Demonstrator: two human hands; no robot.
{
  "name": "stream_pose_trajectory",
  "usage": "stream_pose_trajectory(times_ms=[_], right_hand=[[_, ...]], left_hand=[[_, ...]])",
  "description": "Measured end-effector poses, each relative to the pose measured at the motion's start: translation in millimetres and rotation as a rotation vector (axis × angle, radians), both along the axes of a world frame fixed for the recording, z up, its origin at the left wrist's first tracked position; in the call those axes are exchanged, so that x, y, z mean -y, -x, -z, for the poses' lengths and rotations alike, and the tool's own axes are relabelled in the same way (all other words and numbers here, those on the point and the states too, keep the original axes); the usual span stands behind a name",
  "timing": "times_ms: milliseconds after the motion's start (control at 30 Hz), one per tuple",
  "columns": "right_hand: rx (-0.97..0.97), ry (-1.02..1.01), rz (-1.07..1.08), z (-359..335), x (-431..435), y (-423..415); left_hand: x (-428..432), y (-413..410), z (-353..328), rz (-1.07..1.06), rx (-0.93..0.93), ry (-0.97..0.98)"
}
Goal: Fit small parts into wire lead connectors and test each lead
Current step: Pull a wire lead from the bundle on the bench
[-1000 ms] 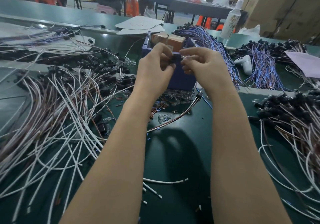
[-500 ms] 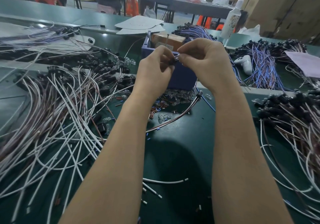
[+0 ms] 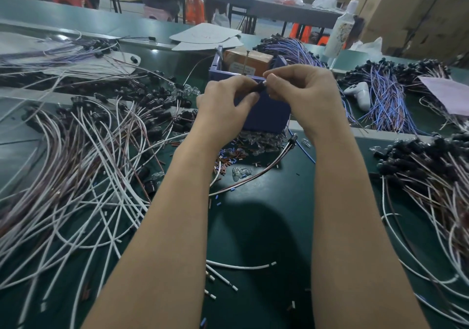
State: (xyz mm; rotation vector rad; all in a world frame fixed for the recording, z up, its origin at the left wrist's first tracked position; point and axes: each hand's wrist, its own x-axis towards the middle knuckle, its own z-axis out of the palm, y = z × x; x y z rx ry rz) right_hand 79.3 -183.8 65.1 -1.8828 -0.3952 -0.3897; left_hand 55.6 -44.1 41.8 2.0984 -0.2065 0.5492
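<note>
Hands meet above the bench, in front of the blue bin [image 3: 266, 118]. My left hand [image 3: 225, 100] pinches a black connector [image 3: 259, 88]; my right hand [image 3: 302, 92] pinches a small part [image 3: 265, 82] at its mouth. Fitting step, I reckon. Next: seat it square, then test.

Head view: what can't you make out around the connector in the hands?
All in the head view:
Hidden: black connector, mostly covered by fingers of the left hand.
Too small: small part pinched by the right hand, just a glint; seating unclear.
Too small: label print on the cardboard box.
Cut off: white leads, by the left frame edge.
</note>
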Motion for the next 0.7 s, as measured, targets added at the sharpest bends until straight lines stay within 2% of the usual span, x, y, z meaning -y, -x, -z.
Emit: stream_pose_trajectory(times_ms=[133, 367, 500, 633, 700], right_hand=[[-0.124, -0.176, -0.028, 8.2, -2.2, -4.4], [-0.232, -0.252, -0.059, 15.2, -5.3, -7.9], [-0.248, -0.262, -0.062, 11.8, -7.3, -5.7], [-0.160, -0.092, 0.011, 6.1, -13.9, -4.2], [-0.136, -0.093, 0.073, 6.5, -13.8, -4.2]], left_hand=[[-0.3, 2.1, -1.4, 0.000, -0.035, -0.025], [2.0, 0.1, -2.4, -0.015, -0.034, -0.124], [6.3, 0.9, -3.4, -0.058, -0.028, -0.122], [13.8, -1.0, -8.5, -0.183, -0.052, -0.168], [16.5, -1.8, -11.3, -0.251, -0.040, -0.214]])
